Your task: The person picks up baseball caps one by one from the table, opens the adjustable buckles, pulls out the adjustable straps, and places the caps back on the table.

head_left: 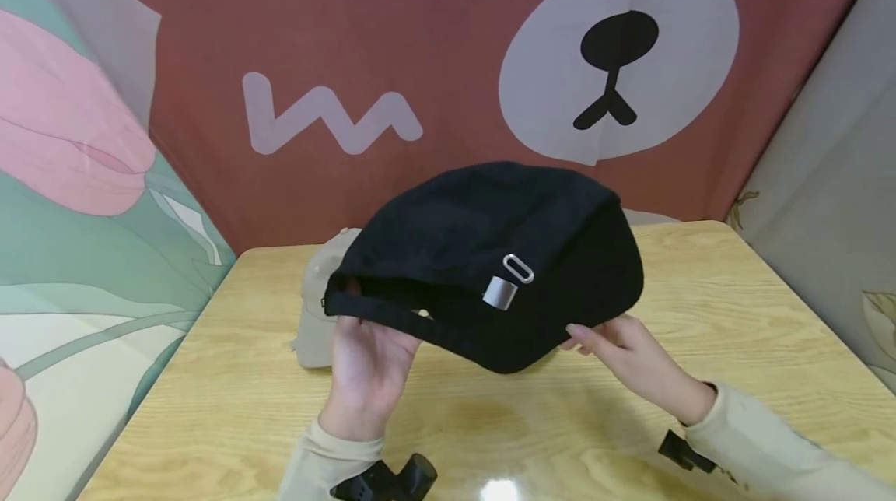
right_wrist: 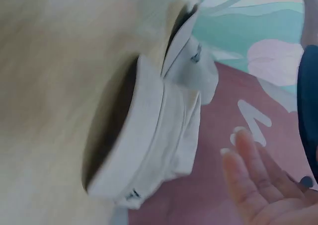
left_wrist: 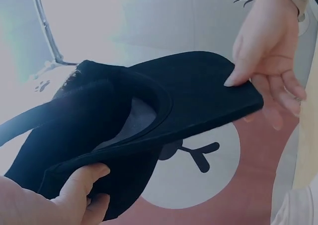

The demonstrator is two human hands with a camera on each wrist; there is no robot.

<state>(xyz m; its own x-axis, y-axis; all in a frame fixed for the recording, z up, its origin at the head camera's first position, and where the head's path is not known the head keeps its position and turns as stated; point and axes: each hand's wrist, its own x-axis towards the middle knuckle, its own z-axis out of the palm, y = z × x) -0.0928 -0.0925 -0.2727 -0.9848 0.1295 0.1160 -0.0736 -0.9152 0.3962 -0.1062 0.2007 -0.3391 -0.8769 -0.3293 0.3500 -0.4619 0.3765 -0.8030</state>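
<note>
A black cap (head_left: 476,213) hangs in the air over the table between both hands. Its brim points right, and on it are a silver clasp (head_left: 500,293) and a silver loop (head_left: 518,268). My left hand (head_left: 371,365) grips the cap's rim at the left, thumb outside in the left wrist view. At the brim's outer edge, my right hand (head_left: 640,357) pinches with the thumb on one face; its other fingers (right_wrist: 253,170) reach out fairly straight. Behind the black cap, partly hidden, a beige cap (head_left: 315,330) sits on the table.
Two pale caps, a nearer one (right_wrist: 144,140) and one behind it (right_wrist: 196,68), stand on the wooden table (head_left: 700,275) in the right wrist view. A reddish bear-print cloth (head_left: 448,42) hangs behind the table, with a flower-print cloth (head_left: 77,135) at the left.
</note>
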